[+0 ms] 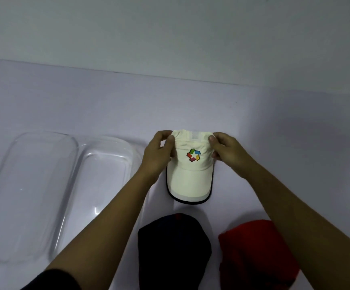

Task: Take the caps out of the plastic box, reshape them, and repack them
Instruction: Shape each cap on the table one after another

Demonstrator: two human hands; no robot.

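Observation:
A cream cap (190,176) with a multicoloured logo and a dark-edged brim lies on the white table, brim pointing toward me. My left hand (157,153) pinches the left side of its crown, and my right hand (226,151) pinches the right side. A dark navy cap (174,248) sits nearer to me, between my forearms. Just right of it, a red cap (255,252) is partly hidden under my right forearm. The clear plastic box (107,176) stands open to the left of the cream cap with nothing in it.
A clear plastic lid (27,195) lies flat at the far left, beside the box. The white table (274,122) meets a pale wall at the back. A dark sleeve shows at the bottom left.

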